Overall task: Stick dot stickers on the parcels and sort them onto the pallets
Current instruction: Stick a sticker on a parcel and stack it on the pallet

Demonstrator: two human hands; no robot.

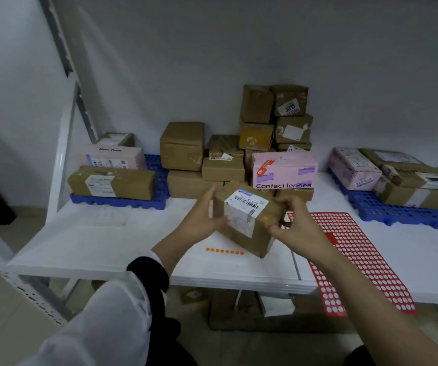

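The left hand (202, 220) wraps its fingers round one end of the tilted brown cardboard parcel (254, 239), steadying it over the white table (93, 247). The right hand (291, 223) pinches the other edge beside a small orange dot sticker (265, 218), perhaps pressing it flat; blur hides the contact.

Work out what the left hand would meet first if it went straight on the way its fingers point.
The left hand, holding the parcel, would likely meet the low brown box behind it; depth unclear.
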